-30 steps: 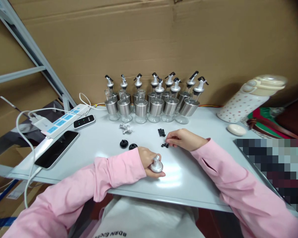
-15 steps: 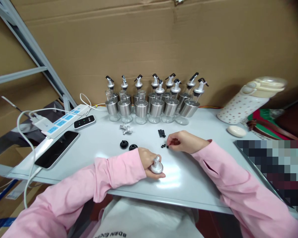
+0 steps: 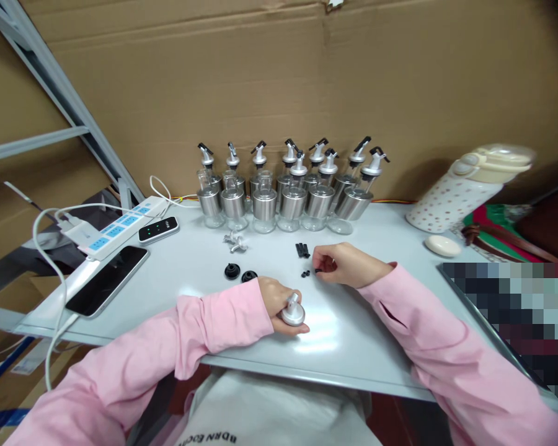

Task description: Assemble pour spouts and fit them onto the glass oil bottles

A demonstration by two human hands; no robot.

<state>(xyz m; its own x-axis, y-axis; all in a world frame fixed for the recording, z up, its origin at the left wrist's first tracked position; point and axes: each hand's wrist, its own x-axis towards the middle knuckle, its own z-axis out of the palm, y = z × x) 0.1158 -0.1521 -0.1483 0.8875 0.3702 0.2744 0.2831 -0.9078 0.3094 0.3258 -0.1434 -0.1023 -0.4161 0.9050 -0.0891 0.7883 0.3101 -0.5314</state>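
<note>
My left hand [image 3: 274, 300] rests on the pale table [image 3: 204, 291] and is closed round a silver pourer cap [image 3: 292, 313] with its spout pointing up. My right hand [image 3: 346, 264] lies just to the right, fingers pinched on a tiny black part [image 3: 317, 270]. Two more small black bits [image 3: 305, 272] lie beside its fingertips, and a few black sticks [image 3: 302, 249] sit just beyond. Two black round seals [image 3: 240, 272] lie left of my left hand, with a small pile of silver spouts [image 3: 235, 240] behind them.
Several glass-and-steel oil bottles [image 3: 291, 192] with pourers stand in a row against the cardboard wall. A phone [image 3: 106, 279], a black remote [image 3: 158, 228] and a power strip [image 3: 116, 226] lie at the left. A dotted flask [image 3: 465, 186] and a white oval object [image 3: 442, 245] sit at the right.
My right hand has picked one small black part off the table and drawn it slightly up and right. My left hand and the silver cap have stayed put.
</note>
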